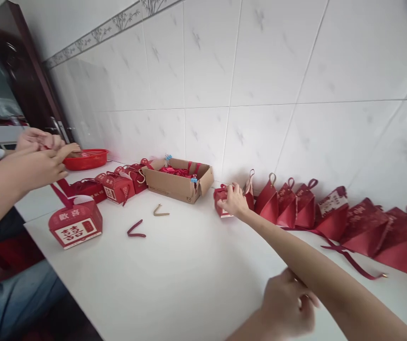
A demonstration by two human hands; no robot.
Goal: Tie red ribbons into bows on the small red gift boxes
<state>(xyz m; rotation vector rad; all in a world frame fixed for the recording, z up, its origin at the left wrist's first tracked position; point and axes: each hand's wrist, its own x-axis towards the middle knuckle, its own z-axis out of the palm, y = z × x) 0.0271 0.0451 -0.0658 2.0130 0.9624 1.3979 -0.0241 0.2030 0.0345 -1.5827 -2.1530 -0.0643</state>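
My right hand [234,201] reaches across the white table [189,274] and closes on a small red gift box [220,202] beside the wall. That box stands at the left end of a row of red pyramid-shaped gift bags [331,215] with loop handles. My left hand [285,308] hovers low near the table's front edge, just under my right forearm. Its fingers are curled, and I cannot make out what they hold.
An open cardboard box [178,182] holds red ribbons. Several red boxes [118,187] stand left of it, one [75,225] near the front corner. Two loose handles [136,230] lie on the table. A co-worker's hands [35,158] work near a red basket [86,158].
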